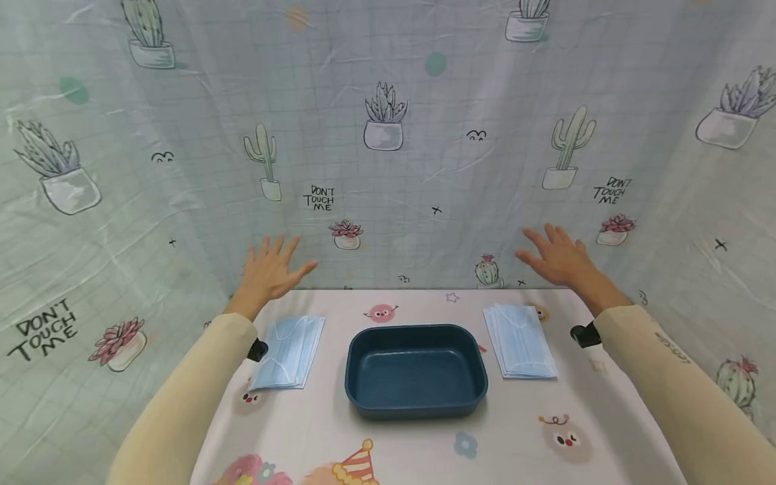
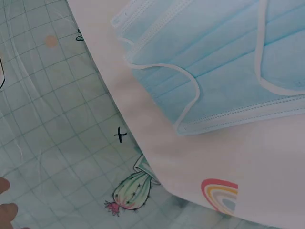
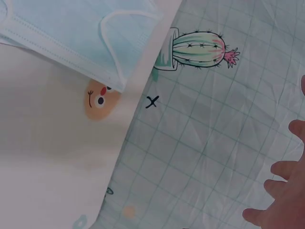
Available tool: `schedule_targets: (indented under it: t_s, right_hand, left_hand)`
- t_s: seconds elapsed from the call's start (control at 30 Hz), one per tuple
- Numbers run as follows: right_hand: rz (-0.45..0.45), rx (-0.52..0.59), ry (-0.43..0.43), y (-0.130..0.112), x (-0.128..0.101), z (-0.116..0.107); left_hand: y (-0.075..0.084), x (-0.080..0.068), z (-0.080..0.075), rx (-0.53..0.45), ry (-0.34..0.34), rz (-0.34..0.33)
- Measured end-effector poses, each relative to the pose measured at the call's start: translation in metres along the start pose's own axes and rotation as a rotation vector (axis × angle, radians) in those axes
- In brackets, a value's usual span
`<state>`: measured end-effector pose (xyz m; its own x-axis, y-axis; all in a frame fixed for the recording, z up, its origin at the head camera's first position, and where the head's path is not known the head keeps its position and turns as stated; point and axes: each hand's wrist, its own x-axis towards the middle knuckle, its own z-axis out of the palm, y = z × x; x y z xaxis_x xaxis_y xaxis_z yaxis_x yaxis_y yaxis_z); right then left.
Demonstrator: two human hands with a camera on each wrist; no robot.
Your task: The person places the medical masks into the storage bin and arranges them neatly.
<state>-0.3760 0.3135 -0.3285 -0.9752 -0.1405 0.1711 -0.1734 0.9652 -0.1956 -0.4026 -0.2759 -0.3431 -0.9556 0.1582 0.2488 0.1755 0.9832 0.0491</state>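
Bright even light, soft shadows, edges warped.

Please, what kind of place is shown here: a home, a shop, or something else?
Probably a small staged recording booth, not a lived-in room: a cactus-print sheet hangs as backdrop, and the table holds only a blue tray between two mask stacks.

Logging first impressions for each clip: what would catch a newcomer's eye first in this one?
Probably the dark blue tray, empty at the table's centre, flanked by a stack of light blue face masks on the left and another on the right. Beyond the table's far edge, the left hand and right hand hover open, fingers spread, before the cactus-print backdrop.
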Motion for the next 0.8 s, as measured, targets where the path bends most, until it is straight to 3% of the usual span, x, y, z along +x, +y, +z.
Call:
schedule_targets:
  t_s: [0.2,0.5,0.8]
  right_hand:
    - [-0.007,-0.010,-0.019,-0.004,-0.002,0.003]
    - [-0.045,-0.017,0.048,-0.009,-0.008,0.007]
    - [-0.049,0.015,0.064,-0.016,-0.023,0.007]
  left_hand:
    - [-0.001,-0.010,-0.001,-0.001,-0.011,-0.003]
    - [0.004,-0.018,-0.004,-0.006,0.001,-0.008]
    - [0.007,-0.033,0.004,-0.042,0.029,-0.009]
